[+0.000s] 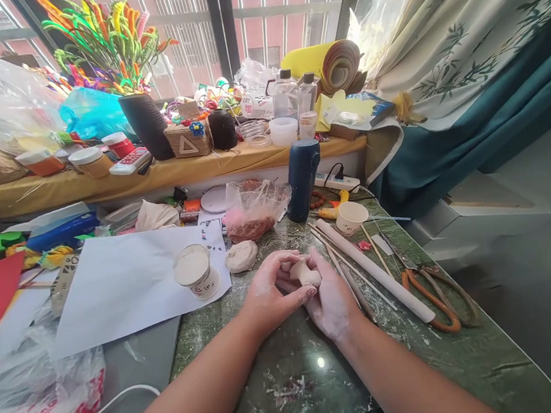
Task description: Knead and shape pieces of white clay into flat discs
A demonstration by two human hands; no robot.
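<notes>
Between my two hands is a small lump of pale clay point(304, 273). My left hand point(276, 290) curls around its left side, with the thumb laid across the front. From the right, my right hand point(334, 294) cups the same lump, its palm dusted with white. Parts of the fingers and the lump's far side are hidden. Just beyond my left hand, a flattened round of clay point(242, 256) lies on the green table point(291, 385). To its left, a paper cup point(192, 265) filled with pale material stands on white paper point(118, 284).
Right of my hands lie a white rolling rod point(378, 271), thin sticks and scissors point(446, 307) with orange handles. A dark blue flask point(303, 181), a clear bag point(251, 212) and another paper cup point(352, 218) stand farther back. A crowded windowsill point(233, 162) borders the table.
</notes>
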